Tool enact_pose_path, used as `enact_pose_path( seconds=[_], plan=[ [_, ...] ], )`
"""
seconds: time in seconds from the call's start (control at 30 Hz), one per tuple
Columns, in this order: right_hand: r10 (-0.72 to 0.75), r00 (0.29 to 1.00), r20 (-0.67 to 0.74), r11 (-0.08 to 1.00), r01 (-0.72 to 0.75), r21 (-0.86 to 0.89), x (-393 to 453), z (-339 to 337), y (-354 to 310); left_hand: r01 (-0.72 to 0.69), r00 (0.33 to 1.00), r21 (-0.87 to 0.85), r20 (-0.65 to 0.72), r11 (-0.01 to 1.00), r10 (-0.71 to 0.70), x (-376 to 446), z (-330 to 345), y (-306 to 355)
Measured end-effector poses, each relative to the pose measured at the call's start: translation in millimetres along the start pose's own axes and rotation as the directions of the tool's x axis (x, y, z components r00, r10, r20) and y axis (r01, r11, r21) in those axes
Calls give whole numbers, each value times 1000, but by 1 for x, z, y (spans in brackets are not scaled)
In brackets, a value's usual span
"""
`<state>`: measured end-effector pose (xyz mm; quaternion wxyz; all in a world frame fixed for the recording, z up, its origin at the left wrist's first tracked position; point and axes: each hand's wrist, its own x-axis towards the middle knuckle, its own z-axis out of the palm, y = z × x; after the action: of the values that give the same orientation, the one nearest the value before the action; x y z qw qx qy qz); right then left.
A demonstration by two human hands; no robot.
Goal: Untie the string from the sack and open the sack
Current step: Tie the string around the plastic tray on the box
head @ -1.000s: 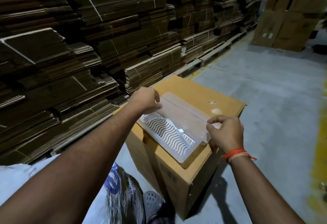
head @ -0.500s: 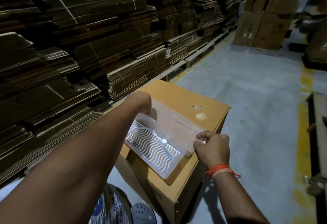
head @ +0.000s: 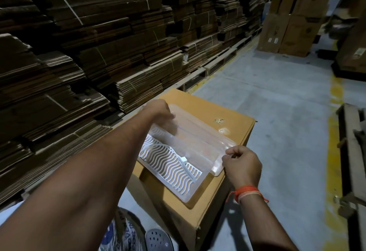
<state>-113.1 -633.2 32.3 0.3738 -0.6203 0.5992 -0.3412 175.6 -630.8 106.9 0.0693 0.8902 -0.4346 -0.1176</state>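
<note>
No sack or string was visible, so by my read the task hadn't visibly started. What lay on the box was a clear bag holding a white wavy-slotted tray. Left hand gripped the bag's far-left corner on the box, fingers curled over the plastic. Right hand pinched the bag's right edge near the box's right side. Bag mouth looked closed; opening still left. Writing: none readable. Box's lower front face had a faint, illegible mark; white labels on the cartons beyond the box were too small.
</note>
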Motion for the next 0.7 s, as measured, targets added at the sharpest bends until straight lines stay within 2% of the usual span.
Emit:
enact_pose_path(
  seconds=[0.1, 0.17, 0.23, 0.3, 0.5, 0.6, 0.7],
  plan=[
    [-32, 994, -107, 991, 45, 129, -9, -10, -15, 14, 987, -212, -154, 977, -48, -10, -13, 2],
    [-91, 981, -170, 981, 118, 157, -17, -16, -24, 19, 964, -378, -238, 926, -117, -19, -24, 2],
    [-154, 965, -214, 967, 192, 166, -26, -21, -31, 19, 943, -577, -261, 817, -207, -30, -34, 0],
    [-219, 942, -253, 951, 265, 162, -36, -24, -35, 3, 938, -749, -228, 663, -263, -40, -42, -5],
    [-334, 877, -344, 895, 410, 178, -67, -32, -42, 40, 935, -923, -101, 383, -340, -66, -45, -31],
    [-355, 895, -269, 873, 421, 247, -82, -34, -44, 41, 918, -969, -60, 243, -392, -79, -44, -43],
    [-430, 880, -200, 845, 471, 253, -98, -36, -44, 37, 897, -979, -56, 200, -439, -89, -41, -56]
  ],
)
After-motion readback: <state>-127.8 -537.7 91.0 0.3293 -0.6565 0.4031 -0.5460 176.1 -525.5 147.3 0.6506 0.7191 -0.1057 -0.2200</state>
